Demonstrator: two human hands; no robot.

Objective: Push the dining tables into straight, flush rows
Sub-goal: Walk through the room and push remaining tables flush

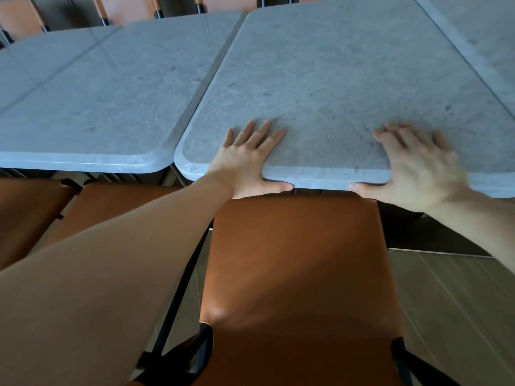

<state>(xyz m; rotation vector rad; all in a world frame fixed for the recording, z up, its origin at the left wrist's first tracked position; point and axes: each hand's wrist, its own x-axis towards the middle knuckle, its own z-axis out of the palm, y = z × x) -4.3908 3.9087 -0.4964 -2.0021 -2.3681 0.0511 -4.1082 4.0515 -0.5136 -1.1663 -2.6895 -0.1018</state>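
A grey stone-look dining table (328,68) fills the middle of the head view, its near edge a little closer to me than that of the table on its left (92,101). A narrow slanted gap runs between the two. My left hand (245,160) grips the middle table's near edge, fingers spread flat on top and thumb under the rim. My right hand (412,168) holds the same edge further right in the same way, slightly blurred. A third table (490,37) butts against the right side.
A brown leather chair (301,274) with black frame stands directly below my hands, tucked at the table's edge. More brown chairs sit at the left (33,215) and along the far side (128,6). Pale floor (457,307) shows at the lower right.
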